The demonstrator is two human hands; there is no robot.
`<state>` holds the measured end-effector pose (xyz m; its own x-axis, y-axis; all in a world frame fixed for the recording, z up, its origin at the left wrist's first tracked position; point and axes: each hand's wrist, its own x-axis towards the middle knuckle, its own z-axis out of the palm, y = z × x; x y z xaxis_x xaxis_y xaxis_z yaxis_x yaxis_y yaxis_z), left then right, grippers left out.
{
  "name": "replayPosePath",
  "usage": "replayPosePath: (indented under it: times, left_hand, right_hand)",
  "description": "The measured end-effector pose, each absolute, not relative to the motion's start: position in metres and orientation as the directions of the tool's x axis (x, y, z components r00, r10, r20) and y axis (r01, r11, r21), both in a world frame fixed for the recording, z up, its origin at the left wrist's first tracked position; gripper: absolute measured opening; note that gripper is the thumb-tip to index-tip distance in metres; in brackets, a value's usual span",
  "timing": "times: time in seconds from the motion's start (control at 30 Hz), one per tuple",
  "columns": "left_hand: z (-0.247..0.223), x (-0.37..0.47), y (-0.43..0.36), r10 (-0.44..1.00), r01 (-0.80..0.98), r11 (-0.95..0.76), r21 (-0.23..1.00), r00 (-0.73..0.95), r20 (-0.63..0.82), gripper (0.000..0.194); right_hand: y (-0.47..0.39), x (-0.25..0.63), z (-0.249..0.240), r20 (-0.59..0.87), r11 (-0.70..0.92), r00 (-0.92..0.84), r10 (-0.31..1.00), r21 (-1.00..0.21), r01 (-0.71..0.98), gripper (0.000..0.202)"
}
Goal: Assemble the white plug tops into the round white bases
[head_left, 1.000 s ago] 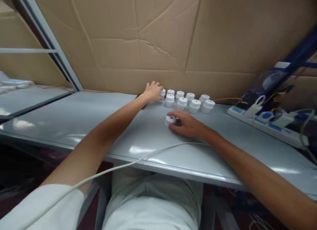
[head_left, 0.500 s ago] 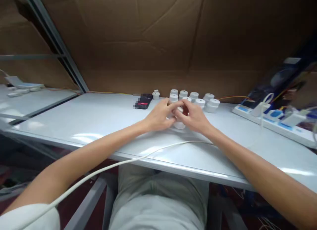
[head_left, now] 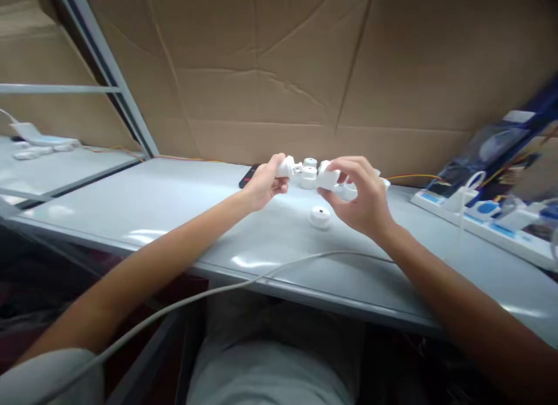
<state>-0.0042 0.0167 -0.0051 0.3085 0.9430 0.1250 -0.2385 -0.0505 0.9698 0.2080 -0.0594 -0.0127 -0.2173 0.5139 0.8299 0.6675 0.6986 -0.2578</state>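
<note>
My left hand (head_left: 267, 183) is closed on a small white plug-like piece (head_left: 286, 167), whose narrower end points right. Opposite it, the fingers and thumb of my right hand (head_left: 361, 193) pinch a white rounded housing (head_left: 328, 175). The two pieces are held apart, raised off the table. Below them a round white cap (head_left: 319, 217) with a small dark hole in its top rests on the tabletop. Further back, more white round housings (head_left: 308, 177) stand between and behind my hands, partly hidden by my right hand.
A dark phone (head_left: 248, 176) lies behind my left hand, partly covered. A white power strip (head_left: 492, 219) with chargers runs along the right side. One white cable (head_left: 279, 268) crosses the table's front edge. Cardboard (head_left: 261, 97) forms the back wall.
My hands were together over white pieces low on the table. Now they are apart and raised, each with a white piece, and the round cap below shows fully.
</note>
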Motion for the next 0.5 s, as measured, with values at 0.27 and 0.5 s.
replayPosePath:
  times: [0.27,0.5]
  left_hand:
    - [-0.024,-0.028,0.082,0.886,0.519,-0.465,0.718,0.277,0.373,0.041]
    - [-0.021,-0.021,0.109,0.894,0.904,-0.385,0.183,0.316,0.319,0.053]
  right_hand:
    - [-0.049,0.207,-0.045,0.416,0.641,-0.509,0.753,-0.294,0.709,0.047]
    - [-0.048,0.227,-0.037,0.236,0.544,-0.491,0.839,-0.312,0.779,0.052]
